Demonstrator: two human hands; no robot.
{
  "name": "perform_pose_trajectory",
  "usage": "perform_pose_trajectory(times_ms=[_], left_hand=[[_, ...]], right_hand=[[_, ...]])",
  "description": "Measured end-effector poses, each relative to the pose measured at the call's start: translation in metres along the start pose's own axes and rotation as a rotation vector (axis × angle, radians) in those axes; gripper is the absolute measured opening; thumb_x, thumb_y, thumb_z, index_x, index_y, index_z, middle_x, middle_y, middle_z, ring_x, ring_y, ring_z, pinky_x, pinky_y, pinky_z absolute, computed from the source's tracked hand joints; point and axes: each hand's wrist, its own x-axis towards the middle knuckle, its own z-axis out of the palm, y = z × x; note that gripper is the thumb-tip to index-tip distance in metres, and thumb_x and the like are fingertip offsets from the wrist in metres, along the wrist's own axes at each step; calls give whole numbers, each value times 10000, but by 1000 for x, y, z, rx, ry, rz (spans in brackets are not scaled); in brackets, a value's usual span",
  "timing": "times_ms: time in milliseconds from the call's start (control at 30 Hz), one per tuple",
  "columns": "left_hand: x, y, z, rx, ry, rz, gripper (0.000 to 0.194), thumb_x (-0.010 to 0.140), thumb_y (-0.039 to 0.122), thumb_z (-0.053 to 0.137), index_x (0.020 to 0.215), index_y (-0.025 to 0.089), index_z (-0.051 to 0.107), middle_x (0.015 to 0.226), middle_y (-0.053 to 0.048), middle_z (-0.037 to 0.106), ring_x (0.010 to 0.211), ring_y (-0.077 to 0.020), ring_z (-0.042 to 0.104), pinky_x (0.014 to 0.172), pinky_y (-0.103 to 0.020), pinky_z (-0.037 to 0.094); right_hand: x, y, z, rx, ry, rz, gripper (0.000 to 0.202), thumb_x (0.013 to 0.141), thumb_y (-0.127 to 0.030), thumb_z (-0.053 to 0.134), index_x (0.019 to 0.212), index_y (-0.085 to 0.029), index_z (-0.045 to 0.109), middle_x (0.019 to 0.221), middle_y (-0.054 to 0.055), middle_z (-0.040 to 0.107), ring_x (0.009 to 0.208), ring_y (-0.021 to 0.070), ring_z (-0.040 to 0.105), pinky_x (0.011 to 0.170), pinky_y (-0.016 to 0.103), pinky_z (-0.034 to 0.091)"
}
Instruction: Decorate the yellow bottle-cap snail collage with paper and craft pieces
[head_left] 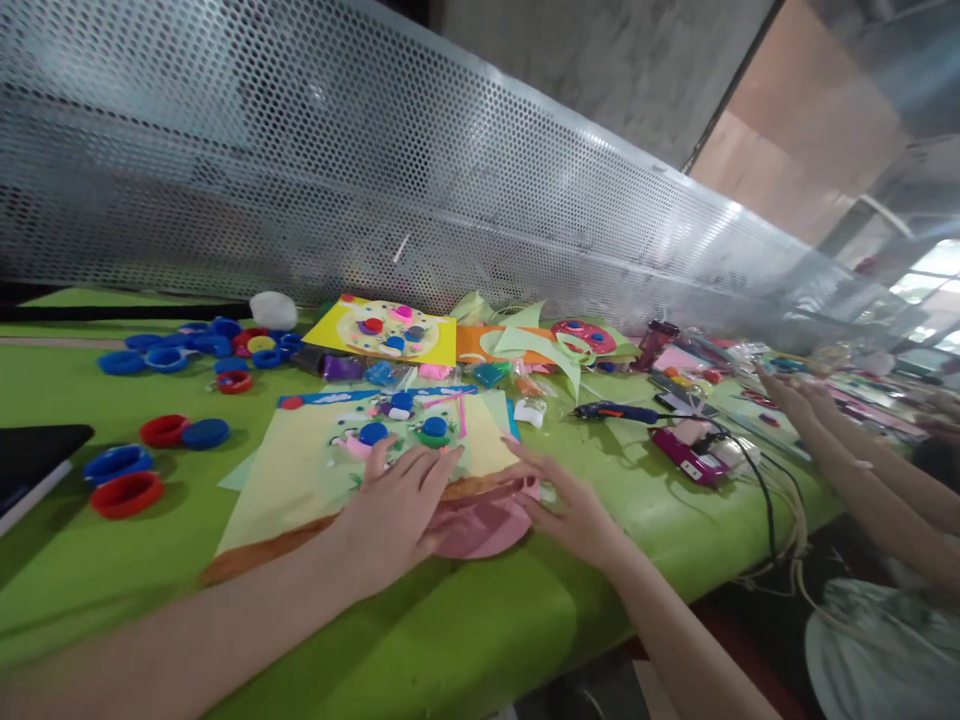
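A pale yellow sheet point(281, 470) lies on the green-covered table, decorated with blue bottle caps point(373, 433), small coloured bits and a blue strip along its top. A brown, clay-like band point(270, 548) runs along the sheet's lower edge. My left hand point(401, 500) rests palm down on the sheet with fingers spread, just below the caps. At the lower right edge, my right hand point(566, 505) touches the end of the brown band, its fingers stretched out and apart. A pink rounded piece point(484, 530) sticks out beneath the band between my hands.
Loose blue and red caps point(127, 493) lie at the left, near a dark flat object point(37, 465). A glue gun point(615, 412) and a maroon power strip point(688, 455) with cables are at right. Behind stands a perforated metal panel point(337, 170). Another person's arms point(847, 440) reach in.
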Motion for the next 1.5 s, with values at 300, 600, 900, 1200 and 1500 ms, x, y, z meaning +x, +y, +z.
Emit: perform_pose_trajectory(times_ms=[300,600,900,1200,1500], left_hand=[[-27,11,5,-32,18,42,608,848,648,310,1199,221,562,1340,-114,489,1281,-306,338,1053,-520,26],[-20,14,-1,-99,-5,6,592,876,563,329,1266,156,507,1239,-92,582,1214,-293,401,1073,-507,-17],[-18,15,-3,-100,-10,-16,571,879,555,319,1210,158,561,1181,-87,618,1211,-303,406,1068,-483,-28],[-19,16,-6,-74,-35,-7,575,877,563,315,1209,170,571,1226,-93,591,1216,-302,402,1064,-473,-39],[-20,17,-2,-78,5,-10,560,868,563,331,1181,180,592,1198,-98,607,1221,-305,397,1067,-496,-10]], right_hand=[[-1,1,5,-333,-232,27,505,879,-204,472,1367,-231,346,1094,78,604,1070,213,519,906,371,442],[23,-2,8,-280,-286,92,605,821,-209,614,1360,-243,340,1012,63,611,942,213,551,853,381,460],[31,20,18,-100,-179,48,636,822,-194,586,1363,-281,263,1023,38,517,904,158,498,847,335,458],[17,9,4,-333,-114,-91,466,900,-179,452,1339,-260,318,1045,64,608,1013,190,516,891,396,390],[6,1,1,-671,-275,-278,395,937,-191,337,1329,-140,341,1009,118,642,1042,232,528,885,441,317]])
